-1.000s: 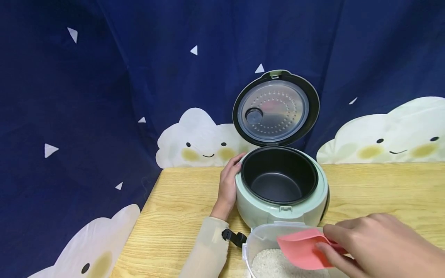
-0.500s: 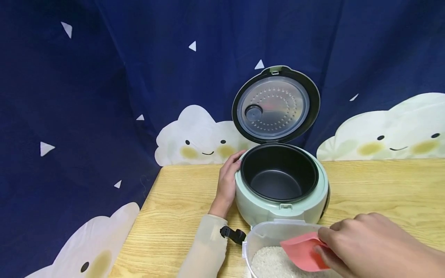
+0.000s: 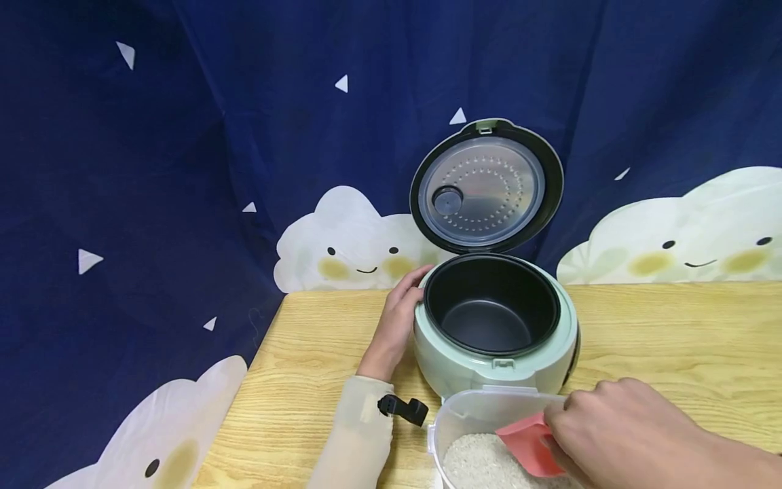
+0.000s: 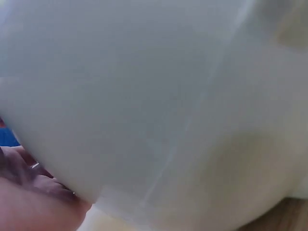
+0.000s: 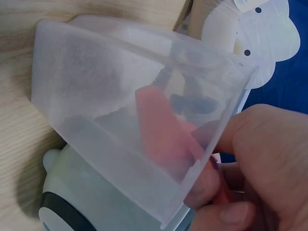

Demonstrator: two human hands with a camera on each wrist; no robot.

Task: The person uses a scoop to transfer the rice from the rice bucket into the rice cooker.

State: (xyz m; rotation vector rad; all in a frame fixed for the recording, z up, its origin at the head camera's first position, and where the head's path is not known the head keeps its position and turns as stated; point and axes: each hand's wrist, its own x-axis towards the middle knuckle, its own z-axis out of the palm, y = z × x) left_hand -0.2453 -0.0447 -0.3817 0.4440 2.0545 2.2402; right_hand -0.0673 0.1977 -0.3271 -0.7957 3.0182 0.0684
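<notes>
My right hand [image 3: 629,424] grips a pink scoop [image 3: 530,448] that dips into a clear plastic container [image 3: 482,411] of white rice [image 3: 479,462]. In the right wrist view the scoop [image 5: 166,134] shows through the container wall [image 5: 82,62], with my thumb and fingers on its handle near the rim. A pale green rice cooker [image 3: 461,367] stands just behind, its lid [image 3: 489,193] raised and its black inner pot [image 3: 489,322] bare inside. My left hand [image 3: 394,322] rests against the cooker's left side, fingers along the upper edge; the cooker's wall [image 4: 125,96] fills the left wrist view.
Everything stands on a light wooden table [image 3: 318,353], whose left edge runs down the lower left. A dark blue curtain [image 3: 305,136] with white clouds and triangles hangs behind. A black strap device [image 3: 403,409] sits on my left sleeve.
My right hand has shifted left and turned, with less of the scoop showing over the rice. My left wrist has moved slightly left, while the hand stays against the cooker.
</notes>
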